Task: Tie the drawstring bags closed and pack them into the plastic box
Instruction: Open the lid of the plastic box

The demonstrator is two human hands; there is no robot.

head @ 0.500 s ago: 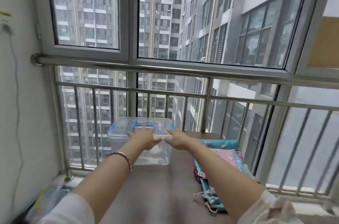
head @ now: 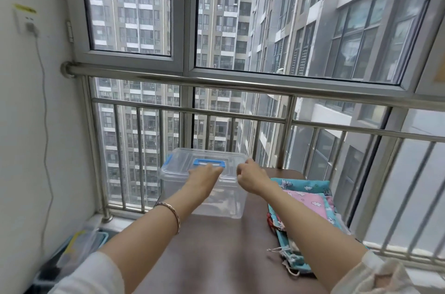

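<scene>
The box (head: 224, 204) stands at the far end of the table (head: 216, 250), lid (head: 183, 161) on, probably about to be opened for packing. The left hand (head: 204, 174) lies flat-fingered on the lid by the handle (head: 209, 162), steadying it. The right hand (head: 250, 178) curls its fingers at the lid's right edge; whether they grip it I cannot tell. The bags (head: 310, 197) lie stacked to the right, within reach.

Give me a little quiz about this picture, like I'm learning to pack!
1. True or false: the box has its lid on.
2. Where are the bags? A: left of the box. B: right of the box. C: inside the box.
3. Fill in: the lid's handle is coloured ____.

Key: 1 true; 2 B; 3 blue.
</scene>
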